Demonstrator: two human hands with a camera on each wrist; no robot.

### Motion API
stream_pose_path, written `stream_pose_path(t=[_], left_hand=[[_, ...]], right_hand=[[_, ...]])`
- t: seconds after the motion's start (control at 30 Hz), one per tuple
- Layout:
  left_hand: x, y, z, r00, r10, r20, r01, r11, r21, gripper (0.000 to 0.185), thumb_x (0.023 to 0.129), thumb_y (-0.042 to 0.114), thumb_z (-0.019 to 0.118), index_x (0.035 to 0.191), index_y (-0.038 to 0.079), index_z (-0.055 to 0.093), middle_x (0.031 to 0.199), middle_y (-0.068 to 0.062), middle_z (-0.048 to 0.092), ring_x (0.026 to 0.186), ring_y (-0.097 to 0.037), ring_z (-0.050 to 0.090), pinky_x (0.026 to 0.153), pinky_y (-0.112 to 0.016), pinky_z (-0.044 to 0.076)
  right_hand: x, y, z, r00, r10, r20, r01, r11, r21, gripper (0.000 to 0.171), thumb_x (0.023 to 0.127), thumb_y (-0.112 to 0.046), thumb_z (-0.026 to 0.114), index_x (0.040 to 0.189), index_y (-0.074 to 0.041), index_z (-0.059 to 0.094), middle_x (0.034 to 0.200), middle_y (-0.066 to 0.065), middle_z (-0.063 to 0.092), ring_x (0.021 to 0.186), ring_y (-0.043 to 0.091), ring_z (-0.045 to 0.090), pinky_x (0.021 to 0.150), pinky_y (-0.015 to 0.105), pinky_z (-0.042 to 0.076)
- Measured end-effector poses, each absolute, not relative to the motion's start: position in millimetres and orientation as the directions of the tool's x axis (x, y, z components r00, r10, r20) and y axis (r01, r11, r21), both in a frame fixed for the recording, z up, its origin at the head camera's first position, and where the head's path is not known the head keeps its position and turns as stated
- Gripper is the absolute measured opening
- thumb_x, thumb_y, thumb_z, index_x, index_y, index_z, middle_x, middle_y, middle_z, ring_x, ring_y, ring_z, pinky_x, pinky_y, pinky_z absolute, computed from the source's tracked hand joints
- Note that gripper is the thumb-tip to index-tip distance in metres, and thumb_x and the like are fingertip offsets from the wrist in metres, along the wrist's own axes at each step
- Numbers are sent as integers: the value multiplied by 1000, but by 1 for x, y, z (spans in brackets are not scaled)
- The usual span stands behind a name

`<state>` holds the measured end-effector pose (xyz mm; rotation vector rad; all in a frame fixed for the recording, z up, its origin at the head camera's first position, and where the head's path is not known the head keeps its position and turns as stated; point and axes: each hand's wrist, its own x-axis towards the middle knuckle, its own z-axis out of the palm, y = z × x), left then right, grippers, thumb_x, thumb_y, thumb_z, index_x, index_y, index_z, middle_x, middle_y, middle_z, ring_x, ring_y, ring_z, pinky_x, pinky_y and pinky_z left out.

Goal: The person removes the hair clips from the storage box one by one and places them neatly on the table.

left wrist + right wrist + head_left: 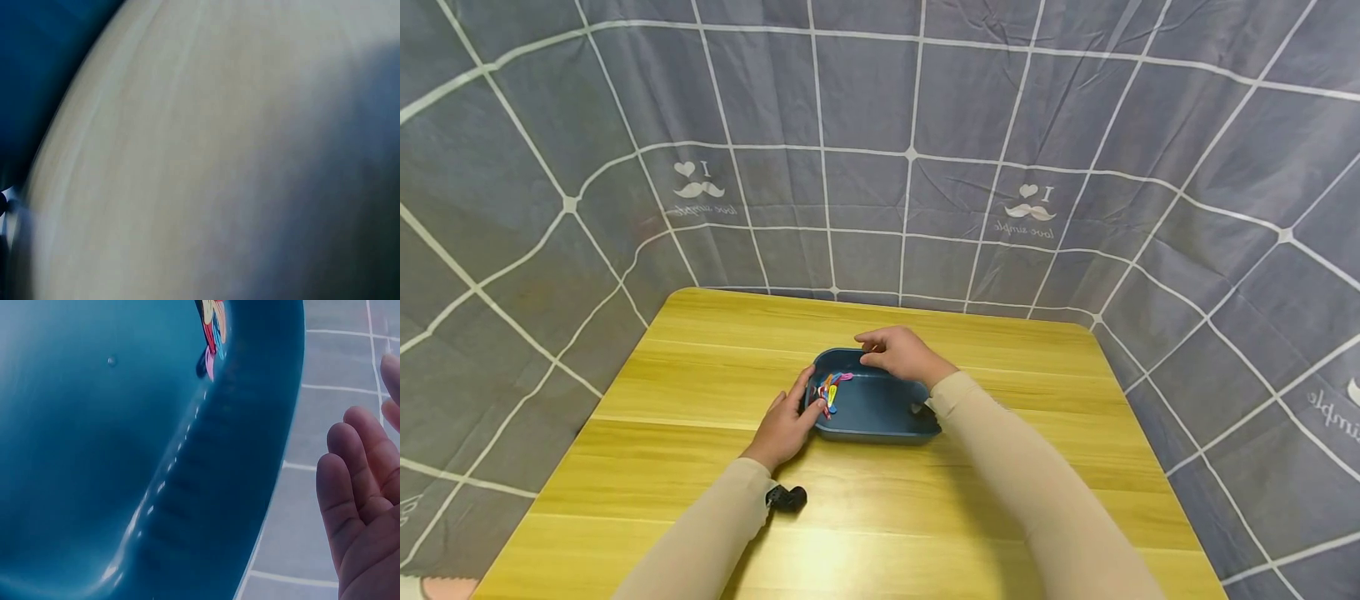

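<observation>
A blue tray [880, 408] sits mid-table [700, 375], with colourful clips [829, 390] bunched at its nine-o'clock end. The left hand [786, 425] rests against that end, fingers relaxed. The right hand [901, 353], loosely spread, touches the twelve-o'clock rim. A small black object [788, 498] lies at seven o'clock.

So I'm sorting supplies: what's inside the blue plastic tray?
The blue plastic tray holds a small cluster of colourful clips at its left end. The rest of the floor looks bare, though the right hand covers part of the far rim.

Left wrist view blurred — tray [31, 69] edge-cut.
</observation>
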<state>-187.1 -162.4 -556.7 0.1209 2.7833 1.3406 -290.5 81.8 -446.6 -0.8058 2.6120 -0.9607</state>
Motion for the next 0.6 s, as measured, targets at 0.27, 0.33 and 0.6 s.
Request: stream_pose_path(t=[0.27,0.33,0.6], left_hand=[[-188,-163,-558,-995,104,-9,58,622,781,69,110,46,50,170,37,16,165,-18,44,155,-53,31,130,-68,11],[-188,-163,-558,-994,108,-5,64,619,783,69,110,46,50,170,37,16,164,-18,45,153,-52,35,131,-67,11],[-187,-163,-557,-993,119,-2,72,613,786,69,111,45,49,170,35,15,163,-19,46,150,-49,42,132,-65,10]], right_hand=[[-290,66,-451,-787,-613,-76,-436,638,-634,44,103,-18,70,146,-12,65,125,11,76,110,23,72,94,38,61],[-290,62,-452,-781,-618,-85,-443,645,-623,43,103,-19,69,146,-12,65,124,9,76,108,22,72,92,37,61],[-291,48,-456,-767,-632,-111,-463,665,-586,41,103,-19,70,144,-14,67,116,4,78,96,14,71,84,30,60]])
